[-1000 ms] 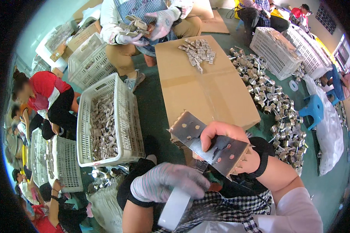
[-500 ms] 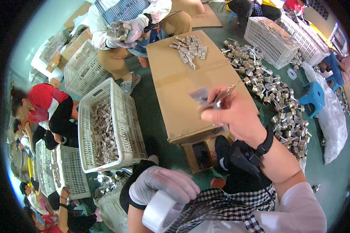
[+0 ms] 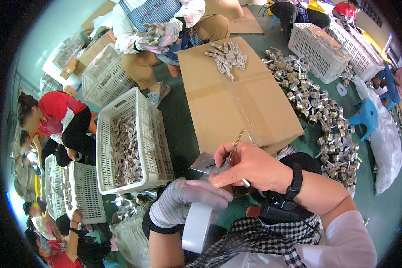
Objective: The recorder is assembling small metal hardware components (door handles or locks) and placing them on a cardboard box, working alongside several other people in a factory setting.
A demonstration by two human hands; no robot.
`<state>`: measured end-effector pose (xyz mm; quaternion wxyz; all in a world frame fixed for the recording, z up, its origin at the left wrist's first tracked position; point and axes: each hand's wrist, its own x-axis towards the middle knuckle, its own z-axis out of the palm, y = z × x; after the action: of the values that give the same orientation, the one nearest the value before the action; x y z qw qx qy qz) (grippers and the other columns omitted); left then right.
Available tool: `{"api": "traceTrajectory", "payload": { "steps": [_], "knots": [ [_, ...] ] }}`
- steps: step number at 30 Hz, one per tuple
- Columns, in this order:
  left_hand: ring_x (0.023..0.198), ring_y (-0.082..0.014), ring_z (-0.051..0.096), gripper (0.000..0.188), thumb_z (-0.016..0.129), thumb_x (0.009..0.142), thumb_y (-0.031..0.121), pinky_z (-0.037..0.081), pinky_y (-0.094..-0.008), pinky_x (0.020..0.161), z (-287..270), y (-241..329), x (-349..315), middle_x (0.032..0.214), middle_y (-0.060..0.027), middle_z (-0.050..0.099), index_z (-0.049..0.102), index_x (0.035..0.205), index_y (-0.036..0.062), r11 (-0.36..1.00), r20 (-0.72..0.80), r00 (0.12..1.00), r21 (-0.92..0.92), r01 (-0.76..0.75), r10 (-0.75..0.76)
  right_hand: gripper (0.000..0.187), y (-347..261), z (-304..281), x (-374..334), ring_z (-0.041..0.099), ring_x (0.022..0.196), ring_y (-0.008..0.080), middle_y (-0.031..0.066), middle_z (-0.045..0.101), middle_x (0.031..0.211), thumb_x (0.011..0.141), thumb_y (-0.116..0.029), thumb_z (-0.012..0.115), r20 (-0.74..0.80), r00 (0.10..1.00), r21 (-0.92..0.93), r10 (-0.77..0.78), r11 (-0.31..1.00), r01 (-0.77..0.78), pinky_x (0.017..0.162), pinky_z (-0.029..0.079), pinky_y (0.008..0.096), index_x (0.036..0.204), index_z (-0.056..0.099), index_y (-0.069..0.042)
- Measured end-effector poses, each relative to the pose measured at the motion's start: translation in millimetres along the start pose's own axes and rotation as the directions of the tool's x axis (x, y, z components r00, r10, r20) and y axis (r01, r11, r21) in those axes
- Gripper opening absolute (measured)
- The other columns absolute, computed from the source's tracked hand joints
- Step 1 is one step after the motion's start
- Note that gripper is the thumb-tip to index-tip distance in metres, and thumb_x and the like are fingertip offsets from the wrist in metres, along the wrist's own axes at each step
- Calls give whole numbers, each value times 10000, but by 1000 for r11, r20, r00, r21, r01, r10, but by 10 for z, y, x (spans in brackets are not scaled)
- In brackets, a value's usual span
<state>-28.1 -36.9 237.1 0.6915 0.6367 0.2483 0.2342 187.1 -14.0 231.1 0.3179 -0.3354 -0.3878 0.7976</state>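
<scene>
Drawn back from over the cardboard box [image 3: 241, 105], the right hand [image 3: 254, 167] pinches a toothed metal plate [image 3: 204, 163] near the box's close edge. My head view shows metal pieces [image 3: 229, 58] on its far end — what's left, I can't tell. Right fingers point leftward; the gloved left hand [image 3: 181, 200], nearside of the box, grasps a tape roll [image 3: 195, 228].

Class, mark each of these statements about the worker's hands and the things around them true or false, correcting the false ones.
1. The left hand wears a glove. True.
2. The right hand is gloved too. False: it is bare and holds a toothed metal plate.
3. Small grey pieces lie on the cardboard box. True.
4. The plastic stool is red. False: it is blue.
5. A white roll of tape is at the left hand. True.
</scene>
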Motion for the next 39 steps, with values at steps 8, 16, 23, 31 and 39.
{"api": "traceTrajectory", "payload": {
  "steps": [8, 16, 23, 31, 39],
  "knots": [
    [880, -251, 642, 308, 733, 646, 28, 508, -289, 737, -11, -7, 24, 1018, -161, 640, 681, 949, 48, 987, 78, 990, -104, 123, -116, 383, -196, 97, -93, 434, 464, 50, -15, 512, 619, 604, -45, 817, 20, 993, -21, -116, 993, 116, 412, 295, 187, 816, 499, -72],
    [953, -293, 610, 266, 692, 753, 206, 496, -346, 746, 54, 28, 17, 1097, -204, 595, 673, 944, 22, 995, 292, 954, -92, -37, 63, 342, -339, 80, -178, 440, 428, 49, 96, 621, 624, 656, 0, 756, 5, 988, -42, -155, 987, 155, 375, 251, 193, 809, 461, -77],
    [852, -262, 640, 301, 713, 715, 164, 505, -332, 749, -20, -105, 85, 950, -182, 644, 648, 969, 16, 979, 315, 939, -101, 174, -134, 336, -331, -14, -144, 511, 479, 91, 121, 615, 667, 676, 38, 728, -9, 982, 138, -188, 972, 188, 370, 275, 191, 829, 446, -61],
    [636, -281, 626, 290, 761, 625, 226, 499, -323, 536, 322, 2, 146, 783, -259, 627, 631, 776, 15, 755, -290, 893, -480, -447, 344, 218, -138, -278, 166, 554, 553, 117, 217, 619, 796, 783, -1, 657, 66, 997, 336, 45, 939, -65, 383, 325, 166, 889, 471, -44],
    [653, -290, 619, 248, 744, 665, 204, 497, -340, 555, 91, 103, 345, 782, -242, 623, 615, 768, 18, 849, -94, 949, -427, -311, 300, 236, -284, -459, 51, 592, 752, 136, 80, 618, 877, 801, -175, 685, 165, 974, 318, -156, 943, 98, 575, 446, 227, 935, 575, -15]
  ]
}}
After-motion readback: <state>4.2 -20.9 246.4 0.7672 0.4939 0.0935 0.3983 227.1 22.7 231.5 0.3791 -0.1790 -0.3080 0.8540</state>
